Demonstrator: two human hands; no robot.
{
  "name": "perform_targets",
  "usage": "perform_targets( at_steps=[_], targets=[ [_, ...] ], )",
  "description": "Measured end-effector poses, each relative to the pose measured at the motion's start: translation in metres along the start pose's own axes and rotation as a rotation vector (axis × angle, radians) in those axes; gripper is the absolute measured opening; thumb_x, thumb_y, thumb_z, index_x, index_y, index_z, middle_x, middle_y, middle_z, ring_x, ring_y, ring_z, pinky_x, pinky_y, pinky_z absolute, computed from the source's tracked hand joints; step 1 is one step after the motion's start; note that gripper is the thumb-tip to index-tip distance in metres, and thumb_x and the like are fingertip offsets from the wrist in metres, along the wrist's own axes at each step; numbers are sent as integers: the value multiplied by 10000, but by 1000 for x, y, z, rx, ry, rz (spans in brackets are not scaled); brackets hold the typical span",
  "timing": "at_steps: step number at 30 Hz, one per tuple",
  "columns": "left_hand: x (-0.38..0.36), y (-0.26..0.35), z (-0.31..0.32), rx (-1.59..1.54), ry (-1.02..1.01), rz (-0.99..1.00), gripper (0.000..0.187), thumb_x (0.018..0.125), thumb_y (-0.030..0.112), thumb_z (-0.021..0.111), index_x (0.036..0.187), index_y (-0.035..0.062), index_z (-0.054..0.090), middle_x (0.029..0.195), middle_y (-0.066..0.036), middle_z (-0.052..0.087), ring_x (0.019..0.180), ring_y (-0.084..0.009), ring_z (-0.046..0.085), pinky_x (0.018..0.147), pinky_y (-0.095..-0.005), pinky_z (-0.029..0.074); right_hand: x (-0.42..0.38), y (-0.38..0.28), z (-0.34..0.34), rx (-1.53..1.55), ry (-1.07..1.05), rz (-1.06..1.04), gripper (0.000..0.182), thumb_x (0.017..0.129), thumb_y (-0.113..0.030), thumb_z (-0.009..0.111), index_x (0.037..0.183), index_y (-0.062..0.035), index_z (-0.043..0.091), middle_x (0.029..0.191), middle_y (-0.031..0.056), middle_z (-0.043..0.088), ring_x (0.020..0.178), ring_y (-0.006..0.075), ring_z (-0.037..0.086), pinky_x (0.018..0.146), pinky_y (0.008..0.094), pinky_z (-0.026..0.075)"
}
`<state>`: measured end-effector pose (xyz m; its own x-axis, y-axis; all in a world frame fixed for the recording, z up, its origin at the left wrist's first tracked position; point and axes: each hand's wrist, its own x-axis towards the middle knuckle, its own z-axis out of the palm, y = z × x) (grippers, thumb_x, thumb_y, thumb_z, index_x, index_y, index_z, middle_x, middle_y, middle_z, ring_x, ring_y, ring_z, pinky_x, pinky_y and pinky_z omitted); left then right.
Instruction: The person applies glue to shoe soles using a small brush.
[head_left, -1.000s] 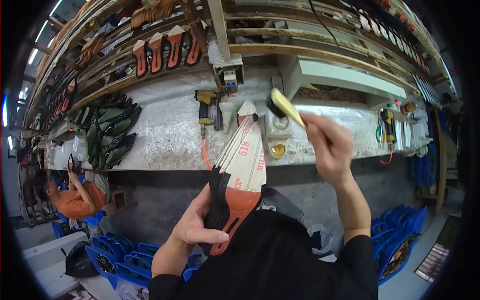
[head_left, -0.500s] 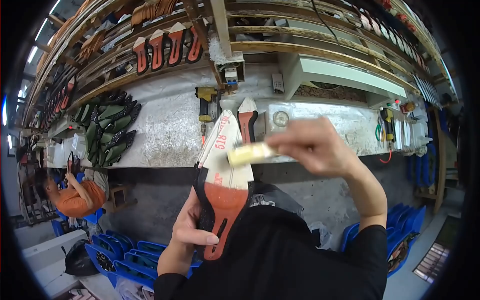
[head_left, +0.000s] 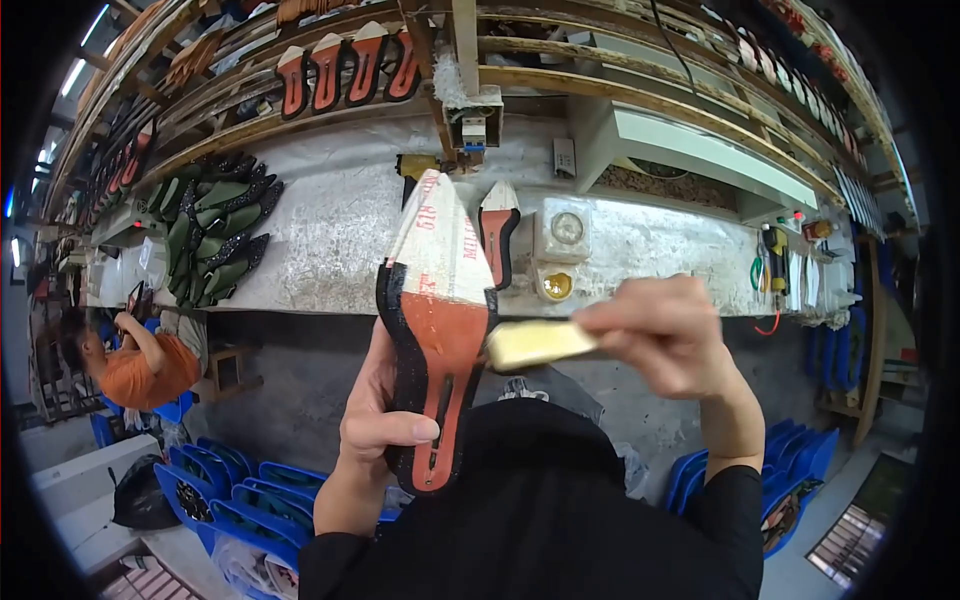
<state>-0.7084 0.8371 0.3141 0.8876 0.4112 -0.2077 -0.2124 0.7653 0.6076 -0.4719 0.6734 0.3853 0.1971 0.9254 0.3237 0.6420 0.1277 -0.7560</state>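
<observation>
A shoe-sole-shaped piece point(head_left: 440, 330), white with red print at its pointed top and red-brown with a black rim below, stands sole side towards me. My left hand point(head_left: 385, 415) holds its lower part, thumb across the front. My right hand point(head_left: 665, 335) pinches a pale yellow brush-like block point(head_left: 540, 343), slightly blurred, just right of the piece's middle. Behind, a similar smaller-looking piece point(head_left: 497, 235) lies on the workbench point(head_left: 335, 235). To its right are a clear round container point(head_left: 567, 230) and a small dish with yellow liquid point(head_left: 557, 286).
Green and black shoe parts point(head_left: 215, 220) are piled on the bench at left. Wooden racks point(head_left: 640, 90) with more red pieces hang above. A person in orange point(head_left: 160, 370) sits at far left. Blue crates point(head_left: 250, 500) stand below on both sides.
The yellow block has moved off the white area, down and right, beside the piece. The held piece has shifted up and slightly left. The small dish now shows.
</observation>
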Motion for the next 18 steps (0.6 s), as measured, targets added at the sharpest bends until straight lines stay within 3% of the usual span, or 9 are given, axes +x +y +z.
perform_targets(
  at_steps=[2,7,12,18],
  targets=[
    [-1,-1,5,29,-13,-1,1204,503,-63,685,1630,115,303,1513,-142,559,1323,-312,581,1115,-408,448,-4,-2,1,104,233,18,212,863,25,712,1062,-17,772,709,46,650,543,150,490,519,292,388],
    [-5,-3,18,272,-157,74,1110,606,-74,672,1635,131,310,1556,-100,520,1399,-265,510,1164,-373,372,12,0,18,-158,200,25,230,870,17,708,1091,-12,762,716,47,645,534,149,486,520,287,383],
    [-11,0,13,356,-168,89,1072,643,-69,677,1631,117,305,1559,-96,514,1401,-263,500,1163,-382,373,22,17,9,-283,293,32,248,864,26,709,1105,-10,758,721,48,654,527,141,491,508,279,389],
    [-3,6,12,290,-180,94,1088,632,-74,672,1635,110,291,1540,-110,531,1390,-267,513,1166,-384,372,10,3,21,-166,26,-118,251,863,22,709,1106,-8,761,720,50,653,517,150,487,495,294,393]
  ],
)
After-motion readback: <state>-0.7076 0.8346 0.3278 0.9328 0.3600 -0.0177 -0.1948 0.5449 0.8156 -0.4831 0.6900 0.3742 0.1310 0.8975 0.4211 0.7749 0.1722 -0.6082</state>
